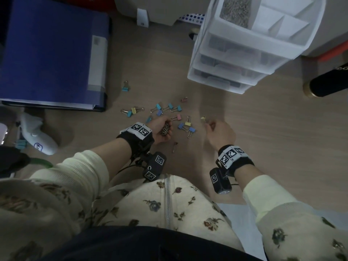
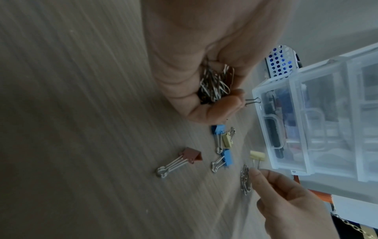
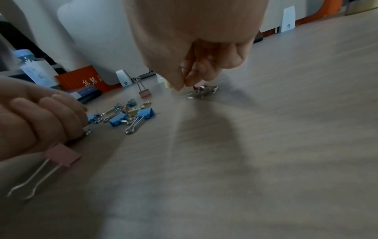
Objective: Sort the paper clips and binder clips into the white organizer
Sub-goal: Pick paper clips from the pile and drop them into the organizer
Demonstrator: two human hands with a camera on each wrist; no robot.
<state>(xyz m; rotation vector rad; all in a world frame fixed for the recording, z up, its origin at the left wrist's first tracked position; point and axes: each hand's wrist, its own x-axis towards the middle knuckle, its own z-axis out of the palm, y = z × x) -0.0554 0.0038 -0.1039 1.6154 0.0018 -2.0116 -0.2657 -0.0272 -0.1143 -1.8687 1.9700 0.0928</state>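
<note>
My left hand [image 1: 166, 128] [image 2: 225, 98] is cupped round a bunch of silver paper clips [image 1: 165, 129] [image 2: 214, 85] low over the wooden table. My right hand [image 1: 208, 125] [image 2: 254, 171] [image 3: 183, 86] pinches the wire handle of a yellow binder clip [image 1: 203, 118] [image 2: 257, 156]. A small heap of paper clips [image 2: 245, 179] [image 3: 202, 92] lies by its fingertips. Several coloured binder clips [image 1: 169, 113] [image 3: 132, 114] are scattered between the hands, and a pink one [image 1: 175, 146] [image 3: 61, 155] lies nearer me. The white organizer [image 1: 244, 48] [image 2: 286, 126] stands at the back right, with paper clips [image 1: 236, 10] in one top compartment.
A blue folder [image 1: 52, 51] fills the back left, with a lone blue binder clip [image 1: 125, 86] beside it. A white object [image 1: 37, 134] lies at the left edge. A black cylinder with a gold rim [image 1: 329, 81] lies at the far right.
</note>
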